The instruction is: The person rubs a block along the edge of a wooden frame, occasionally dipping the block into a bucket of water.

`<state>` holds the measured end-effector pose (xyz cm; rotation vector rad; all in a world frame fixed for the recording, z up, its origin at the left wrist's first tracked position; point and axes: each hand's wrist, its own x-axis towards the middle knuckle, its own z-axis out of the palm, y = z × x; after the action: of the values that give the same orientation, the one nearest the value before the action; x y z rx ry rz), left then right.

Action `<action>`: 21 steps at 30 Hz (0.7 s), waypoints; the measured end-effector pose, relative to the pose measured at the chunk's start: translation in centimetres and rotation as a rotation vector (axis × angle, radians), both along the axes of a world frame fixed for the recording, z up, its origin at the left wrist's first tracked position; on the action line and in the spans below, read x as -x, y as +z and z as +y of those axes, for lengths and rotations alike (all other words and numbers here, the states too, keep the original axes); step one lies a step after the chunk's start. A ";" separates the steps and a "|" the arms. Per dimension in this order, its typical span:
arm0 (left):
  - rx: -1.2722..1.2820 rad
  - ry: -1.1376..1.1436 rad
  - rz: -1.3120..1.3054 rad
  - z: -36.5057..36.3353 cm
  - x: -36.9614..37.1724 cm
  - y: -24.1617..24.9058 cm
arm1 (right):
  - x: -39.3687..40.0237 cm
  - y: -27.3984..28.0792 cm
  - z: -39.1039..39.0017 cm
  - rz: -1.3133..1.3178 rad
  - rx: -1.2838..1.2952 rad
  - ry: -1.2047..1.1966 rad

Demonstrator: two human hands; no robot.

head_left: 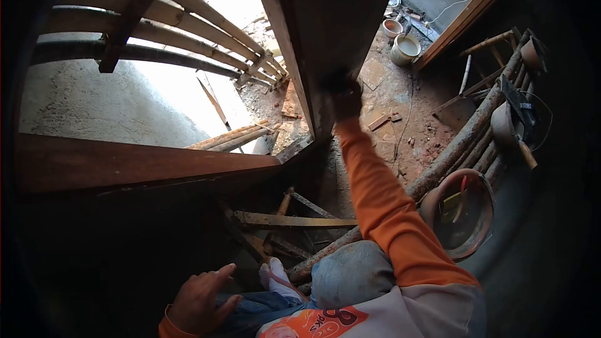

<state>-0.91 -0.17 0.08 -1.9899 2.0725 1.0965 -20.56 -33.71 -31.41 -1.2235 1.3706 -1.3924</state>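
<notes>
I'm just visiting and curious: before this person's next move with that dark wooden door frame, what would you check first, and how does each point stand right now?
1. Right hand is on the upright post of the wooden frame: ok, it presses against the post's edge, though the grip itself is in shadow.
2. Left hand is free: ok, open with fingers spread, holding nothing.
3. Footing: cannot tell, a shoe shows among loose wooden poles, but what it stands on is hidden.
4. Floor below is free of obstacles: not ok, buckets, rubble and planks lie there.
5. Nearby basin is out of the way: cannot tell; it sits close beside the right arm.
</notes>
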 end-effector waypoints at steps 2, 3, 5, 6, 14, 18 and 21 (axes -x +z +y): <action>0.002 -0.031 0.031 -0.7 -0.4 -0.6 | -2.3 -1.9 5.0 0.042 0.003 0.196; 0.013 -0.037 0.031 -0.6 -0.7 -1.1 | -1.8 -1.8 6.9 0.160 -0.117 0.380; 0.037 -0.045 0.024 -0.5 -0.9 -1.1 | 0.6 -4.2 5.8 0.013 -0.074 0.318; 0.004 -0.012 0.004 -0.2 -0.7 -0.7 | 2.3 -4.4 4.4 -0.283 -0.137 0.252; 0.032 -0.007 0.003 0.6 -0.1 0.4 | 9.9 6.8 -4.7 -0.651 0.060 -0.003; 0.067 -0.040 0.013 0.9 -0.4 0.4 | 12.0 20.2 -6.4 0.016 0.564 0.030; 0.082 -0.065 0.059 0.4 -0.4 0.5 | 11.2 34.6 -4.1 0.642 1.016 -0.127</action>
<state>-0.56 0.21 0.57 -1.9320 2.2304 1.0888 -31.75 -37.84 3.16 -2.4330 1.1208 -1.9801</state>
